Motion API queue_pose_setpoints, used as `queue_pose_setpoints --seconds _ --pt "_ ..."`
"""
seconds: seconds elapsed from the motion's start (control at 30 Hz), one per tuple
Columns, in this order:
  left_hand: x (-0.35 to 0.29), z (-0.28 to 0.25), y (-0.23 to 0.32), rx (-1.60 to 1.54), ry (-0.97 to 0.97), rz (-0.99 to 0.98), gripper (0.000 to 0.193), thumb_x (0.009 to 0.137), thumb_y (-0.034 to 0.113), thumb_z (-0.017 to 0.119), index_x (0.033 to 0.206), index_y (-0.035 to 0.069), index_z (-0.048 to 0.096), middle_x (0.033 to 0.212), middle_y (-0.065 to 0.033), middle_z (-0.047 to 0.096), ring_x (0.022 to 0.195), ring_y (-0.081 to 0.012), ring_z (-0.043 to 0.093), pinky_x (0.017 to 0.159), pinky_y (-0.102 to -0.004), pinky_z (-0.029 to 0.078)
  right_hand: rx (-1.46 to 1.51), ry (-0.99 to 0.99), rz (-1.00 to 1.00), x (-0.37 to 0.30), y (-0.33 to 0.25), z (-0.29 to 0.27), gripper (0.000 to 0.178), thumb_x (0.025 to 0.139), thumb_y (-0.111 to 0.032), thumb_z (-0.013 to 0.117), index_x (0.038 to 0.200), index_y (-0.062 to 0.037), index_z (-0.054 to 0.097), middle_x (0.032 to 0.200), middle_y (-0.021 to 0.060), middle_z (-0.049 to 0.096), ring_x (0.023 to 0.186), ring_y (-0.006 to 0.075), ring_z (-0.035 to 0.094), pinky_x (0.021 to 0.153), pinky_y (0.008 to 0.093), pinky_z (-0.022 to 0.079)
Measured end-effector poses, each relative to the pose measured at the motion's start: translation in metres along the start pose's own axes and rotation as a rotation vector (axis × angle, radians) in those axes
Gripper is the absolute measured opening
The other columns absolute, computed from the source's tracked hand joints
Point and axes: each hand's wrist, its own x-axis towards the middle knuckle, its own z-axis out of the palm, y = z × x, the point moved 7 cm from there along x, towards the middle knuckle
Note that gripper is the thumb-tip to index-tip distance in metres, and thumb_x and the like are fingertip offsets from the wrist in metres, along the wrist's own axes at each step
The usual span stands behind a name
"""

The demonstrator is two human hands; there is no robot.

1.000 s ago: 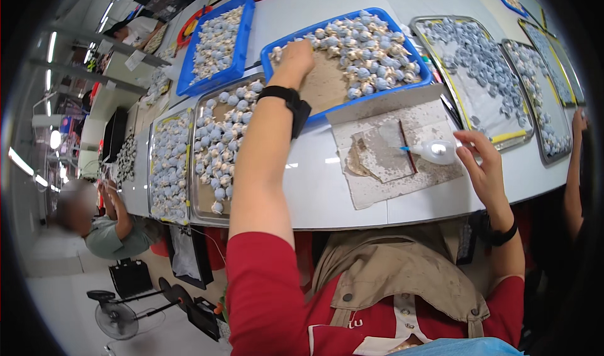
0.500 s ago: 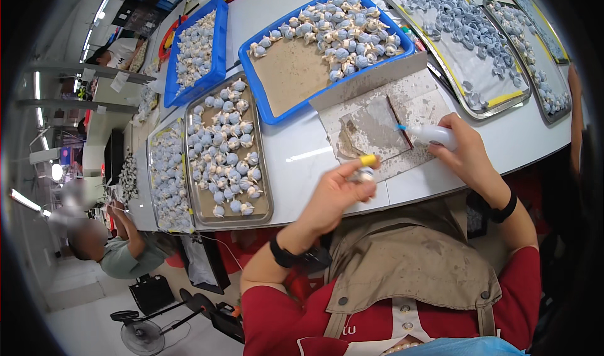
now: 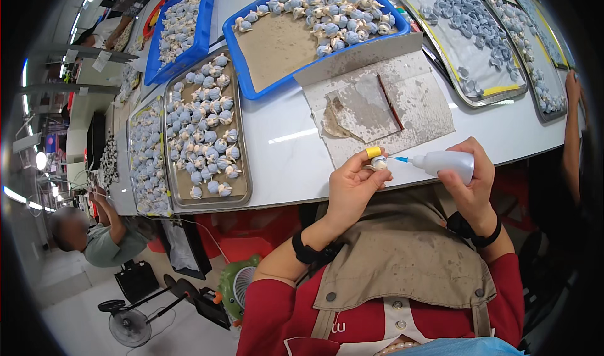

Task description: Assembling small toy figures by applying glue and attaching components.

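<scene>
The left hand [image 3: 360,186] pinches a small whitish piece [image 3: 379,163] between thumb and yellow-covered fingertip [image 3: 373,151]. The right hand [image 3: 470,178] grips a white bottle [image 3: 445,162], its blue nozzle [image 3: 401,159] just beside the piece.

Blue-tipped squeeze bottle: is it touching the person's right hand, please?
Touching. The head view shows the right hand around the blue-tipped squeeze bottle, with the thumb laid against its side.

Glare streaks the bright tabletop [image 3: 280,167] inside dark, warped edges.
</scene>
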Motion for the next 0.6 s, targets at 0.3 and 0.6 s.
queue_pose_setpoints --seconds 0.3,0.6 --pt "-0.002 0.002 -0.003 0.040 0.006 -0.046 0.036 0.082 0.003 0.062 0.115 -0.004 0.048 0.103 -0.0095 0.058 0.080 -0.0114 0.061 0.064 -0.0191 0.049 -0.154 -0.021 -0.229 0.003 -0.032 0.013 0.030 0.063 -0.014 0.078 0.079 -0.0021 0.056 0.067 0.0089 0.055 0.053 0.0208 0.055 0.046 0.0279 0.042" --pt "-0.001 0.000 -0.003 0.018 -0.020 -0.032 0.036 0.082 0.003 0.061 0.115 -0.003 0.048 0.104 -0.0099 0.058 0.082 -0.0127 0.061 0.065 -0.0195 0.049 -0.199 0.008 -0.217 0.007 -0.033 0.016 0.028 0.063 -0.015 0.078 0.076 -0.0020 0.056 0.065 0.0088 0.054 0.054 0.0207 0.054 0.046 0.0277 0.041"
